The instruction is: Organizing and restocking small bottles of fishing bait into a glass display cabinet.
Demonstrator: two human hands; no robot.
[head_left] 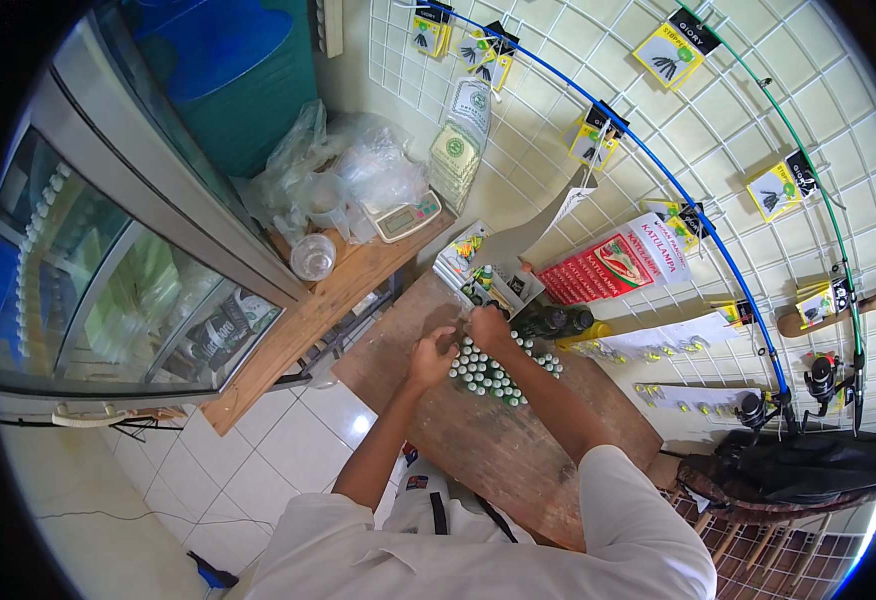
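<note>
Over the far part of a worn wooden table (498, 455), my two hands are close together. My left hand (432, 358) has its fingers curled, with the thumb and fingertips raised toward the right hand; whatever they may pinch is too small to make out. Closed, my right hand (488, 326) sits just beyond a cluster of small bottles, its fingertips mostly hidden by the hand itself. The small white-capped bottles (483, 376), with green showing below the caps, stand packed upright under my right forearm. Beside the right wrist are dark bottles (548, 322).
A glass-sided cabinet (138, 270) stands at left. A wooden shelf (333, 290) carries plastic bags (383, 165), a clear tub (313, 258) and a digital scale (408, 216). Behind the table rises a white wire grid (548, 95) with hanging packets and fishing rods (693, 195).
</note>
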